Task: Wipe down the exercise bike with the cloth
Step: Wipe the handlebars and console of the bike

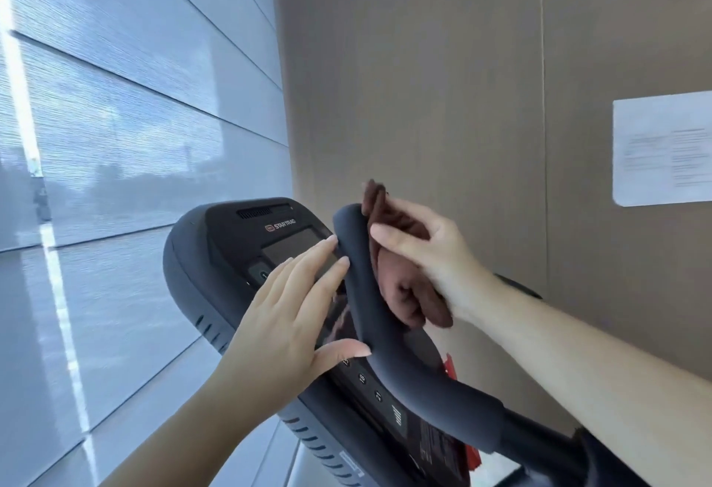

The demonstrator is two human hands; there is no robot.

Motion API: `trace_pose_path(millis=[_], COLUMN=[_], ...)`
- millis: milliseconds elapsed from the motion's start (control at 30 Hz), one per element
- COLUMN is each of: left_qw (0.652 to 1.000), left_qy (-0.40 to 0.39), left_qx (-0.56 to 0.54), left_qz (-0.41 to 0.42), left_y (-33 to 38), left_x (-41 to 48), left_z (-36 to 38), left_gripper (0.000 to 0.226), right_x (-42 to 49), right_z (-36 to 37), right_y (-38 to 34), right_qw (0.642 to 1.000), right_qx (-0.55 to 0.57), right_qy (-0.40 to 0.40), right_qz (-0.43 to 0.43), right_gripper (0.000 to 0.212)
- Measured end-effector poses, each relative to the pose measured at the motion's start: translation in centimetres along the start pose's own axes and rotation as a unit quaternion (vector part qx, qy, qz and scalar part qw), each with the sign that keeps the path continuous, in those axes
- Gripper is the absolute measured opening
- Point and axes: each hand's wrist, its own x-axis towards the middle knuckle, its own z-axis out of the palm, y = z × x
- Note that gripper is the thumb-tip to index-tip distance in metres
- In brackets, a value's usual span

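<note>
Against the padded grey handlebar, the right hand grips a bunched, dark brown cloth; the left hand rests straight fingers alongside.

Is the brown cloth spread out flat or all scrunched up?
Scrunched up. The brown cloth is bunched in folds, gripped by the right hand against the grey handlebar.

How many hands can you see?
2. The left hand rests flat against the handlebar, before the console; the right hand grips the brown cloth on the handlebar's far side.
</note>
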Motion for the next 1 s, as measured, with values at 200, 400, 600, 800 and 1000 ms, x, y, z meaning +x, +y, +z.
trace_pose_path(millis=[200,400,600,800,1000], left_qw=[0.999,0.999,0.992,0.98,0.961], left_qy=[0.001,-0.033,-0.068,-0.096,-0.142], left_qx=[0.031,0.022,0.076,0.12,0.182], left_qz=[0.028,-0.018,-0.072,-0.125,-0.154], left_y=[0.5,1.8,3.9,6.3,8.0], left_x=[-0.1,-0.8,-0.5,0.3,0.8], left_z=[-0.1,0.0,-0.8,-1.7,-2.3], left_gripper=[0.073,0.08,0.081,0.083,0.078], right_x=[-1.5,-2.5,2.2,-2.9,-0.7], right_z=[-1.0,-2.4,-1.3,-3.4,-2.9], right_y=[0.8,2.4,0.8,4.3,3.1], right_qw=[0.997,0.985,0.989,0.975,0.973], right_qx=[0.001,-0.012,0.098,0.049,0.088], right_qy=[-0.055,-0.125,-0.114,-0.213,-0.199], right_qz=[0.054,0.114,0.016,0.046,0.076], right_gripper=[0.04,0.048,0.033,0.035,0.03])
